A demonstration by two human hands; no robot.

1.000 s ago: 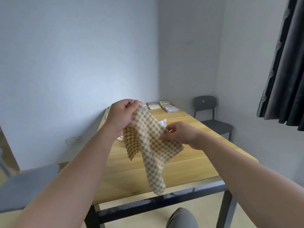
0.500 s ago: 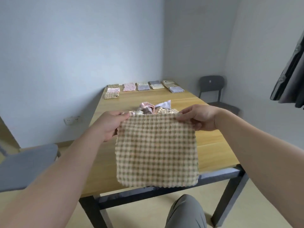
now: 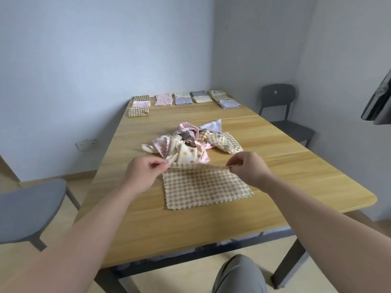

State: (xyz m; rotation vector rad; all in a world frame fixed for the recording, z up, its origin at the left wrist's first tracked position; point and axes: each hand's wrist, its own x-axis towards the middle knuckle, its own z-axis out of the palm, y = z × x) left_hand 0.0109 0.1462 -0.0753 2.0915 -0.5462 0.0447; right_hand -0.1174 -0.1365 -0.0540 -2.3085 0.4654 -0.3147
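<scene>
The wooden table shows bare board between its near edge and the checked cloth, which lies flat near that edge. The left hand and right hand each pinch a far corner. Just beyond lies a crumpled cloth pile; folded cloths line the far edge.

The checked cloth is a square of beige-and-brown gingham with a nubbly weave and scalloped edges, opened out to a single layer. Most of it lies flat on the tabletop, just on the near side of the heap of crumpled cloths. Only its far edge is lifted off the wood, raised at both far corners close to that heap.
</scene>
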